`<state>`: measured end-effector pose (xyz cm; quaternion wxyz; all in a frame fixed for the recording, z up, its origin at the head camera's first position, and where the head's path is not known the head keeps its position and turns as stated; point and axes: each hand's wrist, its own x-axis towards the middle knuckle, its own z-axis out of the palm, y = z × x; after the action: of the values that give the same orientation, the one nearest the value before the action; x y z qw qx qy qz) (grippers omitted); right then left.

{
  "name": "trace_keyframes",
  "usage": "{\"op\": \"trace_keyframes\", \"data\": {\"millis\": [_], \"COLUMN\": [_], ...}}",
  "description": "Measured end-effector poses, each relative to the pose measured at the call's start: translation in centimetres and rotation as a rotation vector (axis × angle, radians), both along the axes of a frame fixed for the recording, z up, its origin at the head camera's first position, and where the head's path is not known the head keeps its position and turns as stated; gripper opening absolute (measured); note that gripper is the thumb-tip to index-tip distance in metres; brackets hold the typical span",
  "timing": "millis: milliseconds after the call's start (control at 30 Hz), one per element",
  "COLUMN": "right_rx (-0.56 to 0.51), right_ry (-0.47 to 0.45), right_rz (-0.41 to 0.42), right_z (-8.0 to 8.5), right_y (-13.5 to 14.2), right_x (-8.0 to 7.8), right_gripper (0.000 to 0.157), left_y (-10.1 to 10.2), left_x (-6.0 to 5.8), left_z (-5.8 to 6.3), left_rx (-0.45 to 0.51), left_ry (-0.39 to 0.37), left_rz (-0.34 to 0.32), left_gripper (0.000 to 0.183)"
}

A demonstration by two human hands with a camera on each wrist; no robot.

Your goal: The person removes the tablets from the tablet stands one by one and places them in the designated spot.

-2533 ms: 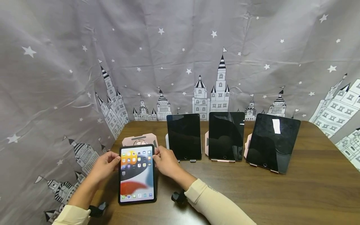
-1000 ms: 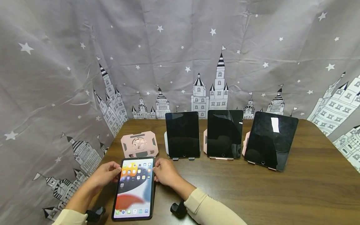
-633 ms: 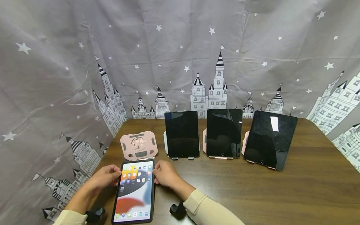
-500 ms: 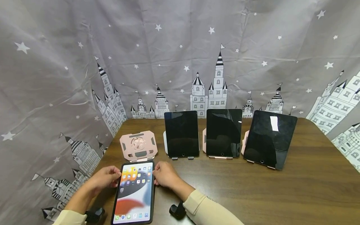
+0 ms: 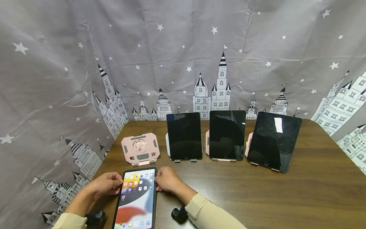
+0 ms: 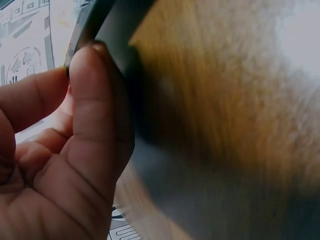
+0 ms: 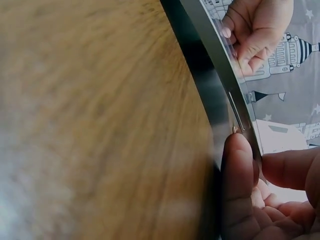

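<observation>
A tablet (image 5: 135, 200) with a lit screen of app icons is held between both hands at the near left of the table, its lower end reaching the bottom of the head view. My left hand (image 5: 105, 184) pinches its left edge near the top between thumb and fingers. On the opposite edge, my right hand (image 5: 168, 180) pinches it the same way. The right wrist view shows the tablet's thin metal side (image 7: 232, 85) with a long button, just above the right fingertips. Behind the tablet stands a pink tablet stand (image 5: 140, 149) with nothing on it.
Three dark-screened tablets lean on stands in a row: a left one (image 5: 184, 136), a middle one (image 5: 227, 135) and a right one (image 5: 274, 141), which is angled. The wooden table (image 5: 243, 197) meets a grey castle-print curtain (image 5: 177, 38) at the back.
Both hands have drawn the lit tablet toward the person, away from the pink stand it had partly covered. The stand is now fully in sight. The dark tablets stay put.
</observation>
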<state>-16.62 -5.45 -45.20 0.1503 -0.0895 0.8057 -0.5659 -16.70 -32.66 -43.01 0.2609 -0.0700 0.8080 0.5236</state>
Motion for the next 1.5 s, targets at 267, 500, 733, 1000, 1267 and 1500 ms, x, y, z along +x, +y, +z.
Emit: {"op": "trace_keyframes", "data": {"millis": [267, 500, 733, 1000, 1267, 1500], "right_rx": [0.035, 0.079, 0.036, 0.033, 0.079, 0.147], "right_ry": [-0.009, 0.001, -0.021, -0.032, 0.039, 0.080], "right_rz": [-0.001, -0.007, -0.009, -0.012, -0.029, -0.026], "right_z": [-0.1, 0.0, 0.0, -0.2, -0.1, 0.0], "right_y": [0.0, 0.0, 0.0, 0.0, -0.1, -0.4], "right_x": [-0.2, -0.3, -0.3, -0.2, -0.3, -0.3], "right_gripper": [0.029, 0.031, 0.028, 0.028, 0.030, 0.032], "left_y": [-0.1, -0.1, -0.3, -0.7, -0.8, -1.1], "left_x": [-0.2, -0.3, -0.5, -0.7, -1.1, -1.0], "left_z": [0.2, -0.1, -0.1, 0.0, 0.0, -0.1], "left_rx": [-0.022, -0.061, -0.078, -0.078, -0.097, -0.083], "left_ry": [-0.044, -0.049, -0.032, -0.050, -0.035, -0.027], "left_rz": [-0.043, -0.032, -0.076, -0.124, -0.145, -0.163], "left_gripper": [0.006, 0.005, 0.008, 0.008, 0.007, 0.007]}}
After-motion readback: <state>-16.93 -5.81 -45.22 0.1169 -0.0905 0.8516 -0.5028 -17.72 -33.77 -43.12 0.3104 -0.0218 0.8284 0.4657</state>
